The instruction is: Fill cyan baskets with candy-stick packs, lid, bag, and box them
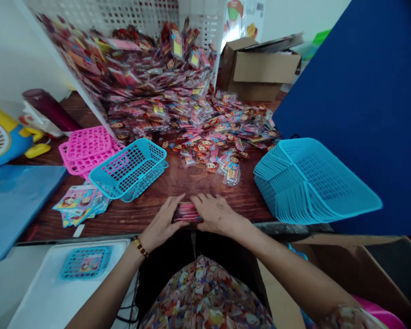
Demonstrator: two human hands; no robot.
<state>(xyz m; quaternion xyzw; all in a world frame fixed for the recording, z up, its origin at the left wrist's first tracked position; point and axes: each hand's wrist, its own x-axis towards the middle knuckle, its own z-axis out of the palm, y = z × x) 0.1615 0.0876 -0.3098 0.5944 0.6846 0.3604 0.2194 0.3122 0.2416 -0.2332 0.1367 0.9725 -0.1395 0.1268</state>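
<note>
Near the table's front edge, my left hand (164,220) and my right hand (214,212) close in from both sides on a row of small pink packets (187,212), which lies between them. A beaded bracelet is on the left wrist. Beyond the hands, small packets with printed doll heads (205,148) lie loose on the dark wooden table. An upright blue basket (137,167) stands to the left of the hands, partly over pink baskets (89,148).
A tipped white crate (68,73) spills many packets. Nested blue baskets (294,183) lie at the right beside a blue panel (363,114). Printed cards (82,203) sit at the left. A cardboard box (260,68) stands behind, and a dark red bottle (51,109) at the back left.
</note>
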